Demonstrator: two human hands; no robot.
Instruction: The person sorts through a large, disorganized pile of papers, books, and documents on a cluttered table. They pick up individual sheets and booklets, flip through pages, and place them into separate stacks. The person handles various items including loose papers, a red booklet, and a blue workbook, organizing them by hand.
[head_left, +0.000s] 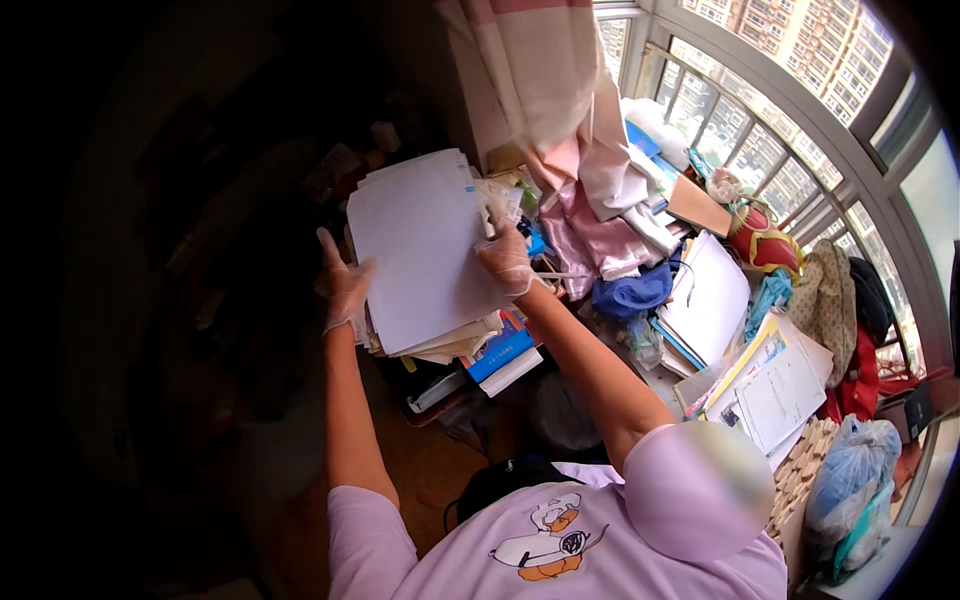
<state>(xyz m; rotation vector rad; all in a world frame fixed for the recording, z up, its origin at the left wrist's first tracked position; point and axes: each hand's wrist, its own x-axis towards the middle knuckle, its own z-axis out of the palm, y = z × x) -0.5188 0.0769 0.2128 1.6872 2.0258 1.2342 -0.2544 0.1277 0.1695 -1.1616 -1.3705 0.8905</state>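
Observation:
A thick, uneven stack of white paper sheets (427, 247) lies before me on a pile of books and papers. My left hand (345, 285), in a clear thin glove, is at the stack's left edge with the thumb raised; whether it grips the paper is unclear. My right hand (508, 259), also gloved, is against the stack's right edge, its fingers partly bent; its hold on the sheets cannot be made out. Below the stack, yellowed papers (450, 341) stick out beside a blue book (501, 352).
Right of the stack are pink cloth (592, 232), a blue cloth item (634, 291) and more paper piles (705, 300). A woven basket (802, 465) and a tied plastic bag (855, 472) stand lower right. Barred windows (750, 120) line the right side; the left is very dark.

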